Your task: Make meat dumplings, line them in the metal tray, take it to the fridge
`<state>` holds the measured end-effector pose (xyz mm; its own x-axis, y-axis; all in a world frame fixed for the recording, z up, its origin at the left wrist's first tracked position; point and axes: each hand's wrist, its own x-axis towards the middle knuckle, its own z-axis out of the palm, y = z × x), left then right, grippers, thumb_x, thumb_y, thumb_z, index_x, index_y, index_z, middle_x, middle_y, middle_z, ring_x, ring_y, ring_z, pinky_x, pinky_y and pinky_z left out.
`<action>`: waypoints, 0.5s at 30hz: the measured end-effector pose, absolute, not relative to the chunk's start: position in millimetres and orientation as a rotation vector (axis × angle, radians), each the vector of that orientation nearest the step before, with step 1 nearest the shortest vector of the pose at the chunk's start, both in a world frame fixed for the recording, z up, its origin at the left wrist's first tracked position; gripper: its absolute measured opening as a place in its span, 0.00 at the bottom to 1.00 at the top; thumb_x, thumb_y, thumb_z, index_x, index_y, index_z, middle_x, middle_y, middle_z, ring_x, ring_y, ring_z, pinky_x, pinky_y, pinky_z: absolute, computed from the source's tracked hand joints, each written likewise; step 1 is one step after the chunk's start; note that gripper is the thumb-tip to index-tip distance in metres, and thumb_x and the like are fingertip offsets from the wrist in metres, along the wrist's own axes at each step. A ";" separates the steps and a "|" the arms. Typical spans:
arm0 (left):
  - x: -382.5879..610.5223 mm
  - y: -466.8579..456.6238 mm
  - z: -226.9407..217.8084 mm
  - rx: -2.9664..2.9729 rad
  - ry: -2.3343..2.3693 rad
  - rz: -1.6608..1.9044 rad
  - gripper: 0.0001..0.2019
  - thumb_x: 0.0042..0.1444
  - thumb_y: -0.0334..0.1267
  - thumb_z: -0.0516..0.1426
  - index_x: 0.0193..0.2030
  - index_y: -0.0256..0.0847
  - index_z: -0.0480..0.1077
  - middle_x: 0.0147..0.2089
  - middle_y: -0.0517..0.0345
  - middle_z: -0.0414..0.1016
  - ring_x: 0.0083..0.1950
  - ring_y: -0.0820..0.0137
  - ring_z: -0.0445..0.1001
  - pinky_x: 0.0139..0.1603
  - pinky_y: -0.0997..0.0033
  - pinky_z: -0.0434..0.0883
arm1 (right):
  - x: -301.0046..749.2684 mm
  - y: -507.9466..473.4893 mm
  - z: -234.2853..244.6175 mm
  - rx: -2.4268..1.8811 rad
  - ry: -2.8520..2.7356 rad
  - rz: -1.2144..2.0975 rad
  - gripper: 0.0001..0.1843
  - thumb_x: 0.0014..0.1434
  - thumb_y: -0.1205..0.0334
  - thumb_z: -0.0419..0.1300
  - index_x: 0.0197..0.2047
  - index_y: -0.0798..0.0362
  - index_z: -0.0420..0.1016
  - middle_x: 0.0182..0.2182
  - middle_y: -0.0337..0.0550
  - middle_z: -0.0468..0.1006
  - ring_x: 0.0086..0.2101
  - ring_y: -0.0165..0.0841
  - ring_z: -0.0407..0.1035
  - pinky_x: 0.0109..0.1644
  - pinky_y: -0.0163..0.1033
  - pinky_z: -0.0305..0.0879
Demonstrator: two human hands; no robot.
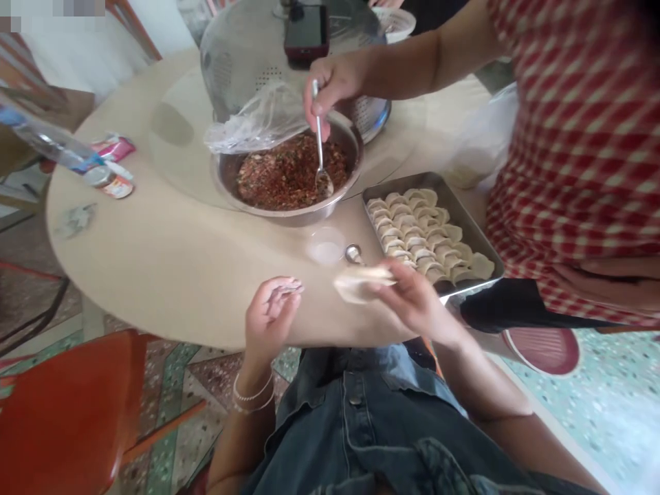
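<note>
My right hand (pixel 412 299) pinches a round dumpling wrapper (pixel 361 282) over the near edge of the round table (pixel 155 261). My left hand (pixel 271 309) is half curled beside it, fingers bent and blurred, with nothing clear in it. A metal tray (pixel 467 220) of several folded dumplings stands just beyond my right hand. A metal bowl of minced filling (pixel 289 172) sits in the table's middle. Another person's hand (pixel 330 86) holds a spoon (pixel 322 172) in the filling.
A small clear cup (pixel 326 245) and a spoon (pixel 353 254) lie between the bowl and my hands. A steel colander (pixel 247 48) with a phone (pixel 306 31) stands behind the bowl. A plastic bottle (pixel 56 148) lies at the left edge. An orange chair (pixel 67 412) is lower left.
</note>
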<state>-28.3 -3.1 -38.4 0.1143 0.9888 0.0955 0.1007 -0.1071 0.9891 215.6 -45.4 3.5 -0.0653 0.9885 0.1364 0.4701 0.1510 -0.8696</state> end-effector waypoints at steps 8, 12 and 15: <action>-20.7 17.7 -47.2 1.172 1.255 1.231 0.12 0.53 0.41 0.65 0.42 0.40 0.72 0.39 0.57 0.78 0.39 0.72 0.78 0.45 0.72 0.76 | 331.3 2.0 18.8 -1.557 -0.981 0.667 0.19 0.60 0.46 0.55 0.49 0.48 0.70 0.39 0.44 0.79 0.40 0.38 0.76 0.40 0.45 0.76; -21.2 24.5 -47.4 1.106 1.246 1.254 0.13 0.54 0.41 0.65 0.45 0.41 0.72 0.41 0.57 0.78 0.40 0.73 0.78 0.45 0.74 0.75 | 341.5 32.4 9.1 -1.586 -0.902 0.756 0.15 0.62 0.54 0.54 0.50 0.49 0.70 0.41 0.45 0.81 0.40 0.35 0.77 0.41 0.44 0.76; -24.1 31.3 -45.8 1.038 1.244 1.273 0.13 0.54 0.40 0.65 0.44 0.41 0.72 0.40 0.58 0.77 0.39 0.73 0.77 0.44 0.74 0.75 | 341.9 48.4 6.1 -1.603 -0.930 0.770 0.14 0.64 0.61 0.50 0.50 0.53 0.69 0.41 0.47 0.81 0.38 0.32 0.77 0.40 0.39 0.75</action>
